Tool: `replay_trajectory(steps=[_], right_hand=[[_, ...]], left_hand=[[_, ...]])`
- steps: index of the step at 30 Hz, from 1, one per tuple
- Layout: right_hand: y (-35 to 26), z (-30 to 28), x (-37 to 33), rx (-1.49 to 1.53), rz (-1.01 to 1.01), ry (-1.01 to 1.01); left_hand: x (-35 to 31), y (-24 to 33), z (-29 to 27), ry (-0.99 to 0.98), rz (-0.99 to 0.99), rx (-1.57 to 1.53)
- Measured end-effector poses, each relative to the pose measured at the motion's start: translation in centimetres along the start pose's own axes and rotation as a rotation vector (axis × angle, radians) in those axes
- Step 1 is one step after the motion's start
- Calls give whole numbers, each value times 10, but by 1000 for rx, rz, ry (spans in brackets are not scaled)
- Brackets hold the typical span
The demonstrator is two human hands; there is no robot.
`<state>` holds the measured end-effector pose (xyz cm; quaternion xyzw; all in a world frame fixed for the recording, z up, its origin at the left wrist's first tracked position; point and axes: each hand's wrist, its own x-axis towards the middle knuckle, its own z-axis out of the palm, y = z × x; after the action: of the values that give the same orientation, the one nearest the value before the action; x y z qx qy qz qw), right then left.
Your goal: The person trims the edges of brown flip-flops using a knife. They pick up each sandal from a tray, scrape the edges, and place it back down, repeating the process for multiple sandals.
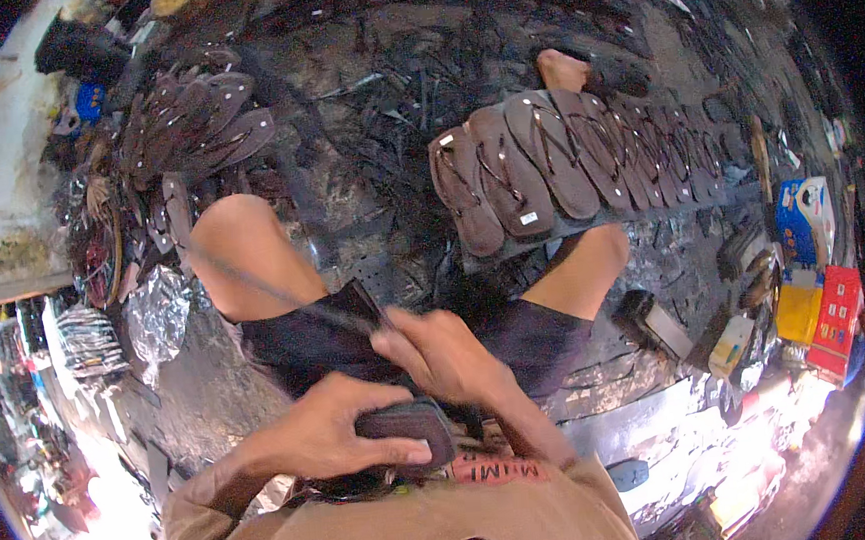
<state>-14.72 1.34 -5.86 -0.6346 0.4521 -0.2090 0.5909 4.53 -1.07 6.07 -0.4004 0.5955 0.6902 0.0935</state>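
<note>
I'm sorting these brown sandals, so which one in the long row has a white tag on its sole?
The third sandal from the left end; it alone shows a white tag near its lower end.

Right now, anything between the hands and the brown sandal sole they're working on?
Nothing visible. The left hand already grips the brown sole directly, fingers wrapped round it. The right hand sits just above it, holding a thin dark strip that runs up-left over the knee.

row of brown sandals point(565, 160), coloured boxes point(823, 293)
</note>
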Motion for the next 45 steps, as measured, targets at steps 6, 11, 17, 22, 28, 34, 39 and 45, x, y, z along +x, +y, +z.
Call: replay_trajectory(steps=[6, 11, 17, 22, 28, 34, 39, 45], right_hand=[[72, -43, -4, 379, 186, 759], [34, -34, -71, 232, -23, 877], [13, 4, -101, 256, 21, 780], [13, 23, -122, 29, 186, 434], [33, 26, -113, -97, 206, 421], [56, -21, -5, 448, -74, 692], [66, -71, -81, 554, 209, 1338], [100, -61, -127, 753, 218, 1475]], left_hand=[[18, -5, -38, 1243, 355, -262], [49, -34, 3, 655, 466, -1345], [67, -17, 20, 759, 595, -1236], [62, -29, 28, 764, 555, -1347], [56, -46, 33, 802, 462, -1210], [54, -49, 36, 819, 144, -1055], [72, -4, -125, 919, 1077, -1453], [317, -133, -33, 659, 168, -890]])
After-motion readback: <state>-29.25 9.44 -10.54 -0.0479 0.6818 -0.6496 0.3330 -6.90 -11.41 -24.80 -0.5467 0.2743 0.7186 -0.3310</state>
